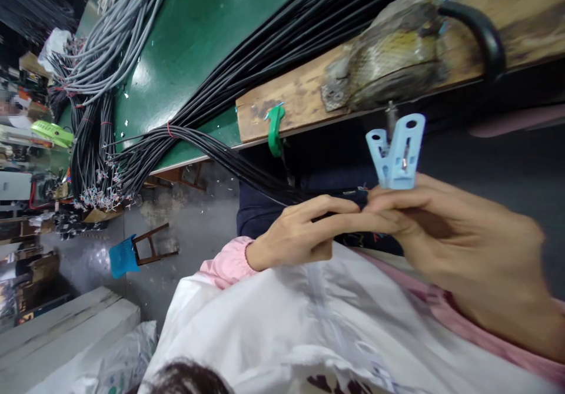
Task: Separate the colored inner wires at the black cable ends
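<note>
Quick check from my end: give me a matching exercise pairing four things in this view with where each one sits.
Things:
1. light blue plastic clip
2. green plastic clamp
3. bundle of black cables
4. bundle of grey cables

Places:
A. spread over the far part of the green table top
B. hooked on the edge of the worn wooden board
C. running off the table edge to both hands
D. hanging on a metal pin just above the right hand

Pairs: 1-D, 2-B, 3-C, 4-A
</note>
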A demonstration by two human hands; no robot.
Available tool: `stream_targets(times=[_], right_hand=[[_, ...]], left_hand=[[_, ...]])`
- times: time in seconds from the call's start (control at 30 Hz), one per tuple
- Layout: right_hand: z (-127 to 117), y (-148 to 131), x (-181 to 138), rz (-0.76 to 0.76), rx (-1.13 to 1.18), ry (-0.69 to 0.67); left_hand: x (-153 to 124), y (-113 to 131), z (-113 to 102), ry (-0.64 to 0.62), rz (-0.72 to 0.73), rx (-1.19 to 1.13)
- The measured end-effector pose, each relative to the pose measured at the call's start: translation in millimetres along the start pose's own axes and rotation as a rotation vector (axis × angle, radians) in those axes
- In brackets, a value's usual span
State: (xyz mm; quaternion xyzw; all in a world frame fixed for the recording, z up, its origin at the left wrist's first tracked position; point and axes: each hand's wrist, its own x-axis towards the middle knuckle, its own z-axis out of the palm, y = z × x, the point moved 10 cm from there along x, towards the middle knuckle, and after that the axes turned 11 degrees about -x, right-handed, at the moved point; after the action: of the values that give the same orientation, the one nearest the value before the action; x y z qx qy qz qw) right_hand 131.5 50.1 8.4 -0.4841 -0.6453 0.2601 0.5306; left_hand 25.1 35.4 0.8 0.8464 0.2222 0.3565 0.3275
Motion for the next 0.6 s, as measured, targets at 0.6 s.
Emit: stream_targets(times=[0.6], right_hand=[[-15,-35,5,-0.353,-0.332,-0.017]], left_hand=[[15,-19,-22,0.119,-0.382,-0.314]])
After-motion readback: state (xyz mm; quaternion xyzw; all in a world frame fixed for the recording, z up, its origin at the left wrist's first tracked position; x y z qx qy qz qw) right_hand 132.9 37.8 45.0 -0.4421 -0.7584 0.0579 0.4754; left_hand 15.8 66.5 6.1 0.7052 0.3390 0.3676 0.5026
